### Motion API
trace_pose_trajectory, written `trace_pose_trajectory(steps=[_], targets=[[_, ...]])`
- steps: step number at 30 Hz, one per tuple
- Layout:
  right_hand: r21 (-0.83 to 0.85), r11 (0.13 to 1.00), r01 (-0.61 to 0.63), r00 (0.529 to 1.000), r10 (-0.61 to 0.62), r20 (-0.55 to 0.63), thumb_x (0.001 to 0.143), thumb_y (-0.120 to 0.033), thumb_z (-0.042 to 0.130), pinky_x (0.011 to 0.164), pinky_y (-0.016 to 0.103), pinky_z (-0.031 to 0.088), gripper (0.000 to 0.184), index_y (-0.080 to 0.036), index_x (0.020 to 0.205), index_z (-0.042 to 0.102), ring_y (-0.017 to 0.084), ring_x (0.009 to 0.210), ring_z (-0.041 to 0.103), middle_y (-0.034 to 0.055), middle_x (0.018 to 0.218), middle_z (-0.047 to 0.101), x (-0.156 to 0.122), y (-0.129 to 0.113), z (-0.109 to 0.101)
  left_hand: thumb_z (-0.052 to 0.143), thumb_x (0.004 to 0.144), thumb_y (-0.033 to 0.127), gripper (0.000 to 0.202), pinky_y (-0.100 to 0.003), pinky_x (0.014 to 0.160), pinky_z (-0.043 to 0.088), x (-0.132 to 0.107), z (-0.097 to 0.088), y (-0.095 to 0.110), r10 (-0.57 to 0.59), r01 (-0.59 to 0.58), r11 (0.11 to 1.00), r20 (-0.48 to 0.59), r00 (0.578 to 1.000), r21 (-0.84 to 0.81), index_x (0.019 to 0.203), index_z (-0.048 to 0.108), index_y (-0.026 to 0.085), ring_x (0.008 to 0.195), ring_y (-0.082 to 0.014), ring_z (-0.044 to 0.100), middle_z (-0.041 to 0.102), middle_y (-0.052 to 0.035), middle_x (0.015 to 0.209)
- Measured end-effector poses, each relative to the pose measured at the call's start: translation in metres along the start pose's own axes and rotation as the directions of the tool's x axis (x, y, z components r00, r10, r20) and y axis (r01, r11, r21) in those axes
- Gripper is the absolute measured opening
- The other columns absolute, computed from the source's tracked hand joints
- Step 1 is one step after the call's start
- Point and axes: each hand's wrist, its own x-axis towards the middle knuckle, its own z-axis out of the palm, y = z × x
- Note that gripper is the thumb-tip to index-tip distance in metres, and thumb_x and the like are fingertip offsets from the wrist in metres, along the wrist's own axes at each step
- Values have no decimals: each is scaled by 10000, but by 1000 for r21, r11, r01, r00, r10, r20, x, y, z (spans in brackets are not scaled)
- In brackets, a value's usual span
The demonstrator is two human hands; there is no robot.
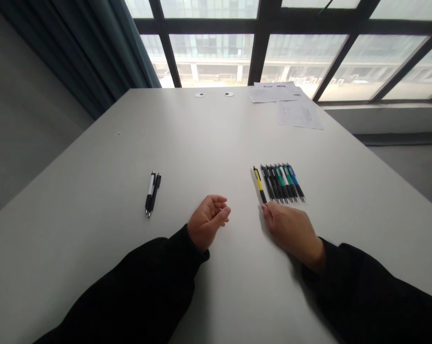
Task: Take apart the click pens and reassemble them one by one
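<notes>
Black sleeves (pixel 130 291) cut off below — right hand (pixel 290 234) touching a yellow pen (pixel 259 185).

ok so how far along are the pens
Done: seven pens lie side by side in a neat row. In hand: the right hand's fingertips touch a yellow pen at the row's end. Left: a white pen and a black pen lie apart, beyond the empty left hand.

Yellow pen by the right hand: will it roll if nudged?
The yellow pen looks stiff and light, so a nudge should shift it easily. Its round barrel may roll on the smooth table. It could hit the black pen beside it.
</notes>
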Motion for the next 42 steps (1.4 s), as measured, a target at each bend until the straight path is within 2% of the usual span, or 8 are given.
trace_pose_trajectory(steps=[7,22,29,32,34,37,39,42], targets=[[-47,997,-58,997,61,57,1020,-362,335,494,296,185,405,-168,781,597,180,547,625,73,664,686,8,4,-2,749,750,389,394,-216,542,457,1,-1,-2,-10,10,1000,10,1000,-6,975,541,141,611,-89,574,596,5,788],[-45,996,-75,997,76,30,1006,-384,364,500,288,188,420,-157,772,630,180,556,624,89,666,696,10,8,-2,765,725,444,404,-218,519,443,1,-2,1,-24,23,1000,32,999,9,904,571,139,578,-96,563,630,-1,702],[-12,999,-39,999,39,22,1004,-495,351,511,300,190,526,-166,710,636,168,541,597,81,653,693,7,8,-1,757,738,421,362,-211,510,435,0,-3,-1,-23,21,1000,63,998,19,886,568,151,572,-98,564,613,4,707],[-4,1000,-15,1000,15,-7,988,-539,362,514,307,191,551,-173,672,623,159,510,562,62,606,659,4,8,-1,738,753,398,315,-221,523,432,-1,-10,-2,73,-74,992,11,997,104,887,580,160,564,-102,554,589,13,698],[1,1000,0,1000,0,-22,979,-557,368,516,306,190,556,-178,651,608,152,484,528,50,576,633,2,8,-1,730,756,361,249,-241,568,436,-3,-23,-1,262,-230,926,-72,962,301,867,613,172,575,-110,538,592,6,697],[23,999,22,999,-21,-38,976,-565,369,520,301,186,554,-187,632,581,144,467,482,37,561,614,0,7,-1,685,784,316,123,-272,619,426,-10,-55,5,545,-367,648,-69,836,668,780,643,200,587,-136,504,604,-12,691],[35,999,32,998,-31,-53,976,-563,370,523,295,182,550,-189,623,565,143,469,466,34,557,608,-2,7,-2,644,815,304,108,-280,618,416,-16,-83,10,612,-304,478,-64,788,824,766,635,208,586,-150,487,588,-14,680],[38,998,44,996,-41,-76,974,-556,375,524,288,176,543,-187,616,550,140,469,452,32,552,598,-3,7,-2,626,823,313,125,-305,641,418,-25,-123,14,668,-161,287,-77,740,944,774,634,198,597,-177,477,536,-18,644]])
